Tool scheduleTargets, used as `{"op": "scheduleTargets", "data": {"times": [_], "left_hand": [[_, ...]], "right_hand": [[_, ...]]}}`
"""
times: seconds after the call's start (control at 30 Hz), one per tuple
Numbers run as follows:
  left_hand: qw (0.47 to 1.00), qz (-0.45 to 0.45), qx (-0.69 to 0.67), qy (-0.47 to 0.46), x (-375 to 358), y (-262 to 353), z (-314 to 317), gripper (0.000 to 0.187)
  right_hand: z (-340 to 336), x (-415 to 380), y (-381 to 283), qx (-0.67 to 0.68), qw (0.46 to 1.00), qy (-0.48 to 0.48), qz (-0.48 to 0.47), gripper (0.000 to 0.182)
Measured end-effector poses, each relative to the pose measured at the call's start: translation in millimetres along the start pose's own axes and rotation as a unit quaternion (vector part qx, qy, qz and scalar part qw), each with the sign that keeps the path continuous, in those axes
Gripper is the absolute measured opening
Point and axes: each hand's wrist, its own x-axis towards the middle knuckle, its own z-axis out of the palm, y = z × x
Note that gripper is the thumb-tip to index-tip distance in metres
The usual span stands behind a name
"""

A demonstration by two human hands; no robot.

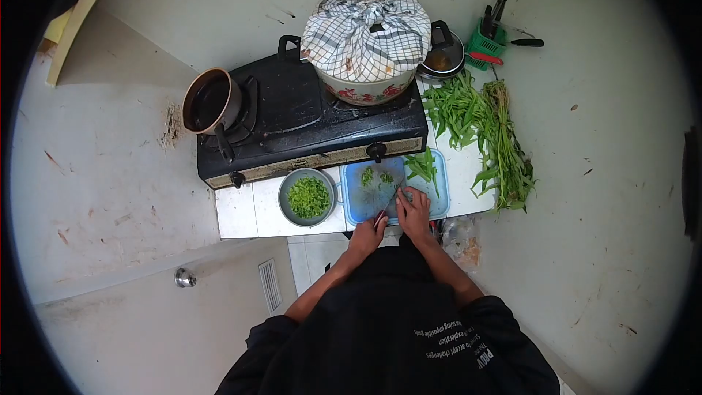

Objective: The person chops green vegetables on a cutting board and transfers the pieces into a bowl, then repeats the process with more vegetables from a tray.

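Left hand clamps its fingers on a red-handled metal knife over a blue rectangular plastic board; right hand is by the knife's tip, whether clamped I cannot tell.

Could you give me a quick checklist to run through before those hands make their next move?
1. Knife held: ok; the left hand grips the knife.
2. Right hand safe from the edge: cannot tell; it is very close to the blade.
3. Leaves within reach: ok; leafy pieces lie on the blue board.
4. Board free of scraps: not ok; green bits lie there.
5. Bowl upright: ok; it holds chopped greens.
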Motion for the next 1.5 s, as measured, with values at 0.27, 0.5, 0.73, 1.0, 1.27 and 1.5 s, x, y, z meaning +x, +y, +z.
{"op": "scheduleTargets", "data": {"times": [0.27, 0.5, 0.73, 1.0, 1.27, 1.5], "left_hand": [[0.996, -0.034, 0.043, 0.067, 8, -1, -11, 0.055], [0.996, -0.048, 0.029, 0.064, 9, 3, -26, 0.054], [0.999, -0.025, 0.04, 0.015, -2, 2, -20, 0.059], [0.997, -0.057, 0.038, 0.037, 4, -1, -32, 0.06], [0.997, -0.059, 0.015, 0.047, 3, -16, -30, 0.056], [0.997, -0.067, 0.012, 0.043, 4, -10, -35, 0.057]], "right_hand": [[-1, -2, 0, 0.01, 1.0, 0.015, 0.005, 0.029], [-11, 7, 9, 0.042, 0.995, 0.058, 0.072, 0.023], [-17, 31, 42, -0.024, 0.984, 0.108, 0.141, 0.027], [-13, 38, 57, -0.062, 0.982, 0.028, 0.175, 0.018], [-20, 39, 60, -0.084, 0.984, 0.033, 0.154, 0.01], [-15, 41, 73, 0.15, 0.964, 0.052, 0.214, 0.014]]}}
